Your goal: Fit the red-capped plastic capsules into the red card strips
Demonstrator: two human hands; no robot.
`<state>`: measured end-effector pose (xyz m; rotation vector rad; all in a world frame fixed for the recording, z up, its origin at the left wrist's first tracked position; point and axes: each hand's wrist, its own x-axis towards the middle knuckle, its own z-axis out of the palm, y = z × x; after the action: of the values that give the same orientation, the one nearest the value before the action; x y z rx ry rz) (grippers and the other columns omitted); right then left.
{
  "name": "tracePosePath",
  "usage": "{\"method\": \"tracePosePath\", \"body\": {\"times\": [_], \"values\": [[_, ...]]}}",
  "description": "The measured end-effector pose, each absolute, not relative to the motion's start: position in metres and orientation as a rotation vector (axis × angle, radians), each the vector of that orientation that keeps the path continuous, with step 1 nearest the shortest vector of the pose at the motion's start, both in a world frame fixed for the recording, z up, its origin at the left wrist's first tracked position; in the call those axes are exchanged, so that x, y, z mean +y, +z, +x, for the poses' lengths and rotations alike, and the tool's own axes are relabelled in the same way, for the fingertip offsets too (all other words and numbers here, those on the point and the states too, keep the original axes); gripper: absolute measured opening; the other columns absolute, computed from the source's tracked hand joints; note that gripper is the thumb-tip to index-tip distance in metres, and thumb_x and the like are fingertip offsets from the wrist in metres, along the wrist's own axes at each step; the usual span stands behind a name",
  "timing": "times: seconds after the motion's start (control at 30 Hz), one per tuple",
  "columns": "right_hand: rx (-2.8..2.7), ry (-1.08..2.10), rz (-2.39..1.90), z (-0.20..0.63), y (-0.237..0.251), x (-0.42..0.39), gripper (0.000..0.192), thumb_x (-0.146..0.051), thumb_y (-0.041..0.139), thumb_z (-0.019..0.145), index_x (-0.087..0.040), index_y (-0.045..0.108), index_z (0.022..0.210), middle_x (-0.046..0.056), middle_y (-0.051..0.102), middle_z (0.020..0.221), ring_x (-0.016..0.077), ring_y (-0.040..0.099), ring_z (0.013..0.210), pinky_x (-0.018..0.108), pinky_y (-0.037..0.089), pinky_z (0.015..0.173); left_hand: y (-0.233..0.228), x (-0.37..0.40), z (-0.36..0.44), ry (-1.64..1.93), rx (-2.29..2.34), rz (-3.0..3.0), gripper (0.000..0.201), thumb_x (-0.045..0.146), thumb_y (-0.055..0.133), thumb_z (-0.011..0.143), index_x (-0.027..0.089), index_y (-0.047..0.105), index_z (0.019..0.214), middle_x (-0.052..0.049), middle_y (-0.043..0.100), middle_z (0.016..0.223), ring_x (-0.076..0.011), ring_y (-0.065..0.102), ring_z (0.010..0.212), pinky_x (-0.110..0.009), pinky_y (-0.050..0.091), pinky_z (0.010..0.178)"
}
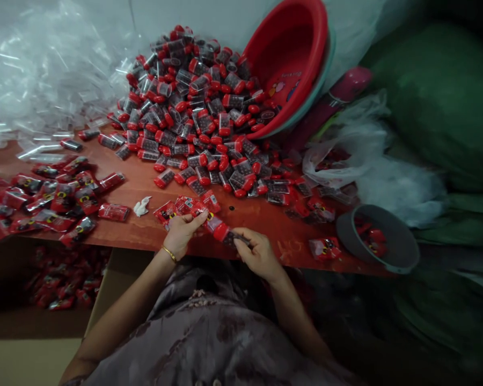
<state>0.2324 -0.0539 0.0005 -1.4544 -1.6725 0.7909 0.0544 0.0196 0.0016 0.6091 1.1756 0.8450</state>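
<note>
My left hand [181, 236], with a gold bangle on the wrist, pinches a red printed plastic packet [211, 220] between thumb and fingers. My right hand [261, 256] is closed around the dark end of a small red-capped container [221, 231], tilted, its red end at the packet. Whether that end sits inside the packet or against it, I cannot tell. Several flat red packets [184, 203] lie just beyond my left hand. A big heap of similar clear containers with red ends [201, 115] rises behind both hands.
Filled red packets [60, 198] are piled at left, above an open carton [100, 289] holding more. Clear plastic tubes [52, 75] fill the back left. A red basin [320, 48] leans at the back. A grey bowl [402, 249] and plastic bag [398, 182] stand right.
</note>
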Motion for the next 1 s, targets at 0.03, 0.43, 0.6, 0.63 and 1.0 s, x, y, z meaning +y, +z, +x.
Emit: {"method": "tracePosePath", "body": {"times": [0.03,0.43,0.6,0.63,1.0], "values": [[-1.687,0.794,-1.45,0.232,0.001,-0.053,0.018,-0.022,0.048,0.079,-0.016,0.065,0.084,0.002,0.064,0.067,0.0131,0.058,0.06,0.023,0.043,0.057,0.003,0.019,0.055,0.83,1.178,0.621,0.051,0.051,0.084,0.035,0.012,0.069,0.065,-0.002,0.068,0.061,-0.0105,0.059,0.051,-0.021,0.045,0.049],[-1.413,1.122,-1.381,0.222,-0.018,-0.046,0.023,-0.03,0.048,0.081,-0.017,0.065,0.089,-0.003,0.054,0.059,0.009,0.048,0.048,0.02,0.039,0.045,-0.005,0.013,0.056,0.8,1.104,0.632,0.045,0.046,0.085,0.041,0.012,0.069,0.067,-0.003,0.069,0.065,-0.0112,0.06,0.056,-0.023,0.048,0.057],[-1.344,1.116,-1.387,0.211,-0.022,-0.045,0.026,-0.036,0.046,0.086,-0.018,0.061,0.096,-0.002,0.057,0.061,0.0068,0.044,0.041,0.019,0.037,0.041,-0.006,0.006,0.065,0.894,1.091,0.602,0.047,0.046,0.086,0.04,0.011,0.07,0.067,-0.002,0.068,0.063,-0.0083,0.056,0.053,-0.021,0.045,0.057],[-1.315,1.134,-1.381,0.209,-0.022,-0.044,0.027,-0.038,0.045,0.087,-0.018,0.06,0.097,-0.002,0.057,0.06,0.0061,0.043,0.039,0.018,0.037,0.039,-0.007,0.005,0.066,0.921,1.085,0.596,0.047,0.046,0.085,0.041,0.011,0.069,0.068,-0.002,0.067,0.063,-0.0078,0.055,0.053,-0.021,0.044,0.056],[-0.957,1.225,-1.282,0.177,-0.03,-0.041,0.03,-0.046,0.042,0.089,-0.019,0.052,0.094,-0.006,0.054,0.061,0.0038,0.038,0.034,0.018,0.037,0.037,-0.007,-0.006,0.074,1.018,0.937,0.563,0.042,0.048,0.079,0.055,0.014,0.061,0.071,0.004,0.057,0.055,-0.0066,0.047,0.044,-0.02,0.039,0.044]]}}
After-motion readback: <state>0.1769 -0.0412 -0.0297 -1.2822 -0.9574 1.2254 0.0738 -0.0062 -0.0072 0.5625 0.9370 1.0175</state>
